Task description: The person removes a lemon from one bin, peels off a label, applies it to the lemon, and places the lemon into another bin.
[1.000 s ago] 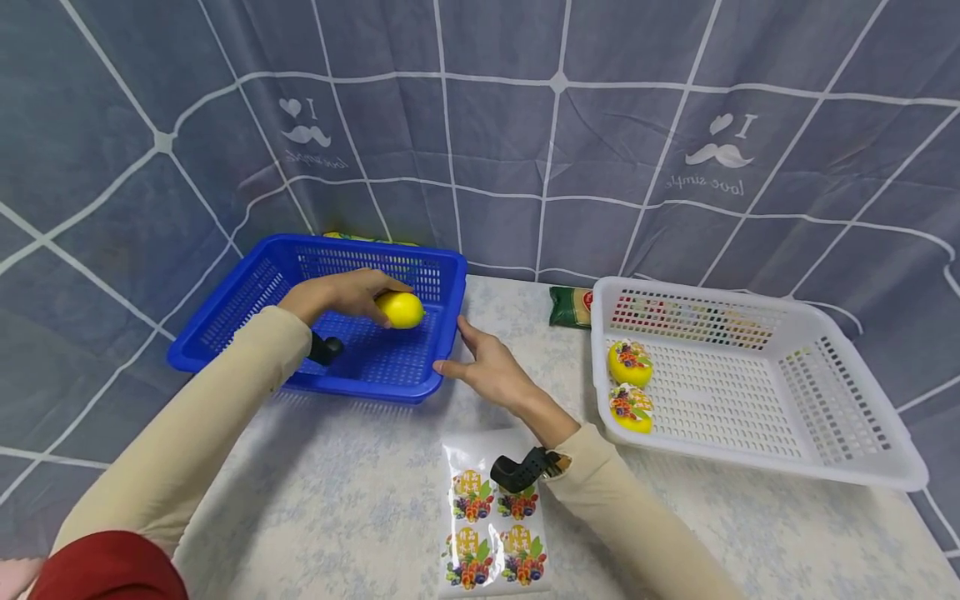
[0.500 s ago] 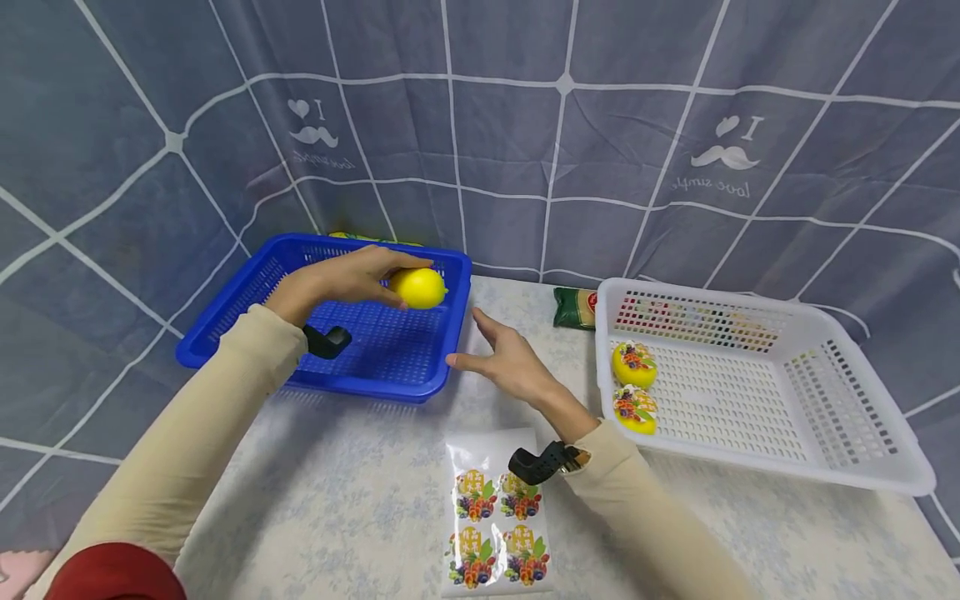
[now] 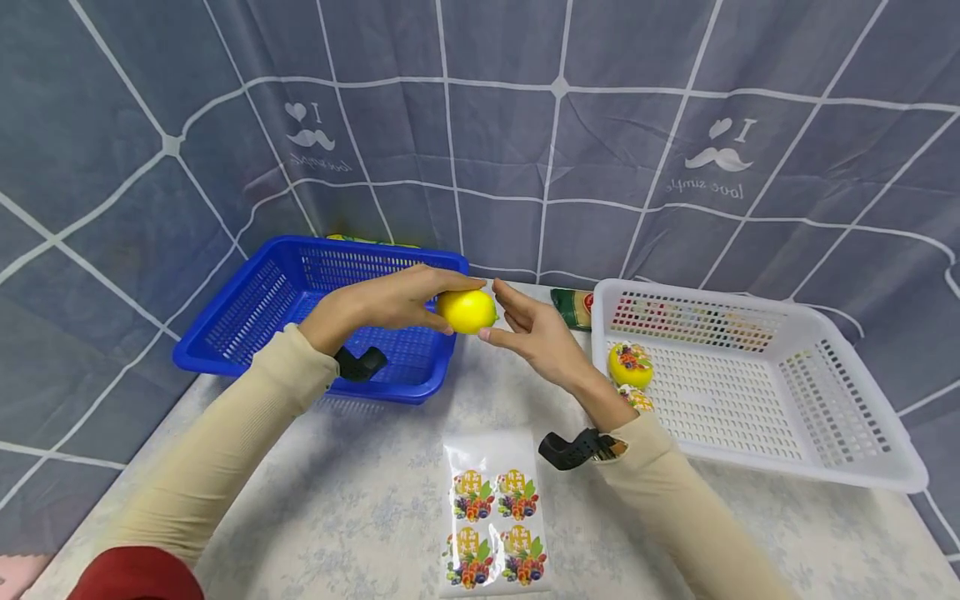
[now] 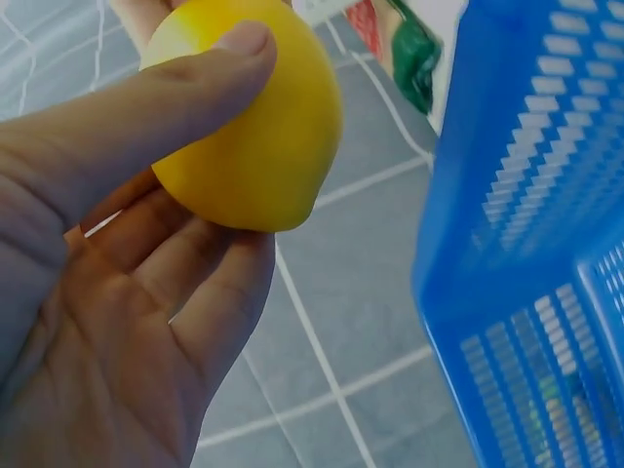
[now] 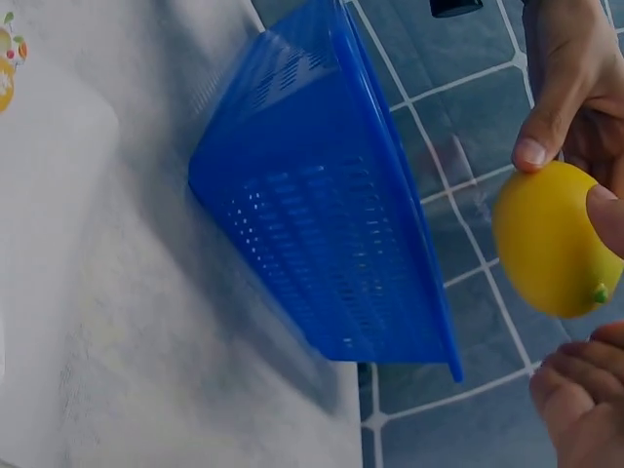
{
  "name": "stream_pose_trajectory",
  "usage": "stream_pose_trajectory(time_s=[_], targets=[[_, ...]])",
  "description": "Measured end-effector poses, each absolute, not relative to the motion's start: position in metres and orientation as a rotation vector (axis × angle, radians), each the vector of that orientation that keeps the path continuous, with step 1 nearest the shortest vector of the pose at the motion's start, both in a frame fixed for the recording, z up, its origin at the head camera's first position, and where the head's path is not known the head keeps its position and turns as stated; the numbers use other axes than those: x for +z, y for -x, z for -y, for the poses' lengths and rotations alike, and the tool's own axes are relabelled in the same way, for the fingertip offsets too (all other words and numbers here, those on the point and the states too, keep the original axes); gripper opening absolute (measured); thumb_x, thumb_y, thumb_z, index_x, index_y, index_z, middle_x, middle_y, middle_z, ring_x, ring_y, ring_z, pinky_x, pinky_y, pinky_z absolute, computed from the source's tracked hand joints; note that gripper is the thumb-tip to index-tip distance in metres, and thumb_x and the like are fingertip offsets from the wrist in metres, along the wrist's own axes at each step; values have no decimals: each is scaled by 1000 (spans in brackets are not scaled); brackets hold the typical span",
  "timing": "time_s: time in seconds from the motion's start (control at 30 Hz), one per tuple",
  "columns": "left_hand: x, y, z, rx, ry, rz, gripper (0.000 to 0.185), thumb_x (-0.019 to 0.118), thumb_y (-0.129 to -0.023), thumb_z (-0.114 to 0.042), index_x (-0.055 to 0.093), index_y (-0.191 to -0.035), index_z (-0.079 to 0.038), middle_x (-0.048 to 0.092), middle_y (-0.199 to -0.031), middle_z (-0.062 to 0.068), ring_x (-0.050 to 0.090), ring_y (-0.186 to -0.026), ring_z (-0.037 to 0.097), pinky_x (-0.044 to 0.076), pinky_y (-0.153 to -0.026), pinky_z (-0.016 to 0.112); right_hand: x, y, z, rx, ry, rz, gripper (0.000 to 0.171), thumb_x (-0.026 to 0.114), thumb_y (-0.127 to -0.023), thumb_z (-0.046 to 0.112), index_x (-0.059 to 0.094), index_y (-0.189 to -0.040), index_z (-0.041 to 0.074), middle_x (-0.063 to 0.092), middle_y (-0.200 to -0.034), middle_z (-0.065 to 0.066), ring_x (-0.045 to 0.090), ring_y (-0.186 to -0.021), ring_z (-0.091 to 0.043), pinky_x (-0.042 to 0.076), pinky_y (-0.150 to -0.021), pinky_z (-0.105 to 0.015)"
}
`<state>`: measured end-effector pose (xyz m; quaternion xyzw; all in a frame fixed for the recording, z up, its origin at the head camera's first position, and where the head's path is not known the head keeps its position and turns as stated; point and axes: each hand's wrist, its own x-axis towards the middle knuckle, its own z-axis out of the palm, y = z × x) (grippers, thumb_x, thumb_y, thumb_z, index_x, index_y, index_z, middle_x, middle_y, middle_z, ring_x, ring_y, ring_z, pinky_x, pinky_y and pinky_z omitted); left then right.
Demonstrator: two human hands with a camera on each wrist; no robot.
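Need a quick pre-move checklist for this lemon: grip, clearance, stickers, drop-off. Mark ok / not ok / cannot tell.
1. Left hand grips the smooth yellow lemon: ok, held between thumb and fingers.
2. Right hand also grips it: cannot tell; thumb sits at the stem end, contact unclear.
3. Lemon clear of the blue perforated plastic basket: ok, apart in both wrist views.
4. Glossy white sheet of round fruit-print stickers unobstructed: ok, four stickers visible.
5. Room in the white perforated plastic basket: ok, two stickered yellow lemons at its left end.
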<state>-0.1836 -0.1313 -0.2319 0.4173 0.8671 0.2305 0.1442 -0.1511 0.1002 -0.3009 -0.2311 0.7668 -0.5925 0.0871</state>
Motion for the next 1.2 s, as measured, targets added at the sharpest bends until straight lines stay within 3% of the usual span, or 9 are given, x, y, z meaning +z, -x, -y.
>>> stream_pose_trajectory(time_s=[0.17, 0.33, 0.53, 0.67, 0.93, 1.2], targets=[[-236, 177, 119, 660, -1264, -2531, 69, 74, -86, -1, 42, -147, 2, 52, -142, 15, 56, -118, 26, 45, -104, 40, -298, 151, -105, -1799, 708, -2265, 75, 71, -92, 16, 28, -154, 5, 33, -157, -7, 45, -135, -19, 47, -98, -27], [-243, 171, 109, 685, -1225, -2601, 71, 74, -87, -3, 39, -148, 1, 50, -144, 15, 56, -119, 26, 44, -105, 39, -299, 150, -114, -1721, 713, -2335, 73, 72, -92, 20, 33, -152, 8, 38, -154, -5, 49, -131, -20, 51, -93, -27], [-255, 161, 102, 921, -1145, -2670, 68, 74, -88, -8, 40, -146, 4, 53, -140, 17, 58, -113, 26, 47, -100, 41, -298, 146, -129, -1748, 731, -2323, 66, 72, -91, 19, 42, -149, 7, 44, -150, -7, 49, -132, -24, 51, -93, -29], [-262, 157, 95, 1151, -1054, -2631, 64, 73, -88, -6, 43, -144, 6, 54, -138, 19, 58, -119, 28, 49, -99, 38, -297, 144, -138, -1773, 710, -2316, 65, 72, -91, 17, 43, -149, 10, 44, -150, -6, 47, -133, -24, 51, -94, -29], [-281, 154, 78, 1399, -901, -2554, 61, 71, -88, 1, 45, -142, 8, 49, -143, 21, 51, -129, 30, 46, -101, 35, -302, 143, -147, -1726, 668, -2324, 69, 70, -93, 17, 35, -152, 10, 37, -155, -6, 43, -136, -23, 49, -96, -28], [-302, 151, 60, 1475, -751, -2591, 63, 68, -89, 4, 40, -145, 6, 45, -147, 20, 46, -134, 28, 41, -105, 33, -312, 141, -145, -1753, 583, -2318, 67, 64, -95, 4, 29, -153, 1, 30, -157, -13, 38, -139, -27, 46, -99, -29]])
